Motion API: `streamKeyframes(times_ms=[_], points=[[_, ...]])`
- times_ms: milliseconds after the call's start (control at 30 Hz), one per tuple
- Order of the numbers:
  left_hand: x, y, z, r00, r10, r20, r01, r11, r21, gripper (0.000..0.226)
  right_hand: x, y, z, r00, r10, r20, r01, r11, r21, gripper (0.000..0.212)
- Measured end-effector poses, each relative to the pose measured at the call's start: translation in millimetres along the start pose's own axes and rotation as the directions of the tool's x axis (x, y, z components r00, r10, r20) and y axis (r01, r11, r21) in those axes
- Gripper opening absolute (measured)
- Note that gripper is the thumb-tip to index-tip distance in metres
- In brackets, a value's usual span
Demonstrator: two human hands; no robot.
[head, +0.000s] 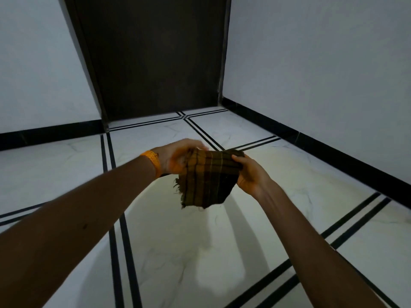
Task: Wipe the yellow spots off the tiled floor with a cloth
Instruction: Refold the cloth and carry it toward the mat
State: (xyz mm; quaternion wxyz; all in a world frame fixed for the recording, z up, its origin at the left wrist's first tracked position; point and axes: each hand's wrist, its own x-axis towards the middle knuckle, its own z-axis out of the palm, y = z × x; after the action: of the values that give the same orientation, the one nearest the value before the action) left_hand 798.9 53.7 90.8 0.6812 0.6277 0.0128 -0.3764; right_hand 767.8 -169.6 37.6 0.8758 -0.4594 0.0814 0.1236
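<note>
A dark brown-and-orange checked cloth [208,181] with frayed edges hangs in the air above the floor, stretched between both hands. My left hand [175,157], with an orange band at its wrist, grips the cloth's upper left edge and looks blurred. My right hand [250,174] pinches the upper right corner. The white marble-look tiled floor [178,252] with black double lines lies below. I see no distinct yellow spots on it; only a faint yellowish light falls on the tiles under the cloth.
A dark brown door [153,54] stands straight ahead between pale walls. Black skirting [322,150] runs along the right wall and along the left wall. Open floor spreads on all sides of my arms.
</note>
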Motion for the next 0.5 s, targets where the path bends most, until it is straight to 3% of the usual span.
streamKeyframes(times_ms=[100, 167, 233, 300, 367, 433, 500], points=[[2.1, -2.6, -7.4, 0.999, 0.000, -0.038, 0.001, 1.000, 0.007, 0.028, -0.4, -5.4, -6.4, 0.997, 0.073, -0.007, -0.073, 0.996, -0.042, 0.041], [1.7, -2.8, -7.5, 0.994, 0.063, -0.089, -0.064, 0.998, -0.008, 0.028, -1.4, -10.5, -5.6, 0.999, 0.037, -0.012, -0.038, 0.996, -0.082, 0.042], [-5.2, 6.2, -3.3, 0.972, 0.227, -0.068, -0.226, 0.974, 0.018, 0.040, -1.4, -21.9, -1.4, 0.996, -0.082, 0.023, 0.084, 0.994, -0.073, 0.047], [-19.4, 21.4, 2.8, 0.909, 0.413, 0.050, -0.415, 0.908, 0.051, 0.049, -5.3, -39.3, 4.5, 0.964, -0.239, 0.115, 0.239, 0.971, 0.017, 0.046], [-32.7, 37.6, 6.2, 0.867, 0.480, 0.137, -0.496, 0.857, 0.136, 0.047, -10.0, -56.6, 8.5, 0.917, -0.358, 0.178, 0.359, 0.933, 0.028, 0.037], [-34.2, 42.4, 6.4, 0.863, 0.483, 0.148, -0.504, 0.811, 0.295, 0.047, -14.8, -65.6, 9.9, 0.895, -0.404, 0.186, 0.432, 0.890, -0.147, 0.030], [-25.9, 36.3, 6.0, 0.852, 0.519, 0.068, -0.499, 0.764, 0.409, 0.047, -16.5, -67.8, 9.9, 0.890, -0.427, 0.161, 0.455, 0.805, -0.382, 0.037]])
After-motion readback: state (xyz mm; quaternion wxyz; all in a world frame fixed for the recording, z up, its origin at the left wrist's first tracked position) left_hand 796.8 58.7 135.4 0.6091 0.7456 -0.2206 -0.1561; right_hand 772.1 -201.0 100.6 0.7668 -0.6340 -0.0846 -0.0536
